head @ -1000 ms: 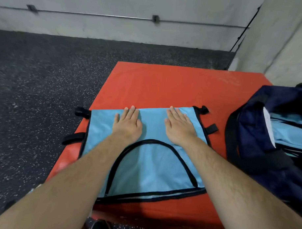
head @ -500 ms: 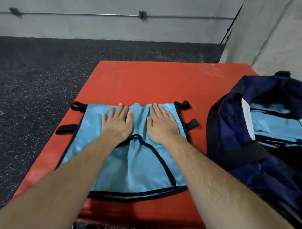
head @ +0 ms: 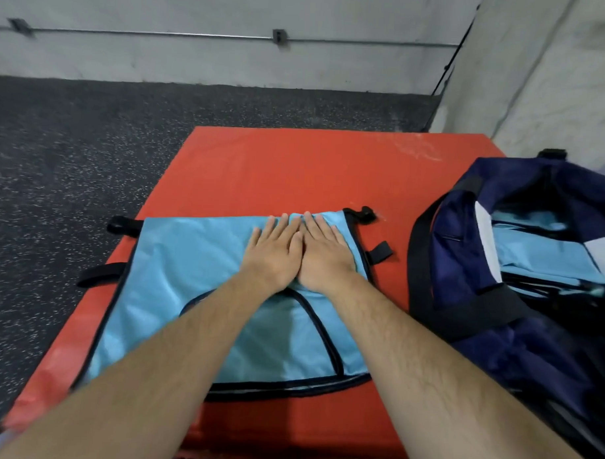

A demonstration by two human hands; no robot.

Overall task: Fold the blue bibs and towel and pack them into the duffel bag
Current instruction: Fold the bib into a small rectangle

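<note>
Neither grip is closed: left hand point(head: 274, 259) and right hand point(head: 325, 261) press flat, fingers straight, touching side by side, on the smooth, black-trimmed blue bib point(head: 190, 259) near its far right corner. The red mat point(head: 296, 167) extends beyond the bib's far edge, and the open navy duffel bag point(head: 461, 269) sits just right.

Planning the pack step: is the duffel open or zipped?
Open. The duffel gapes, with blue fabric showing inside.
</note>
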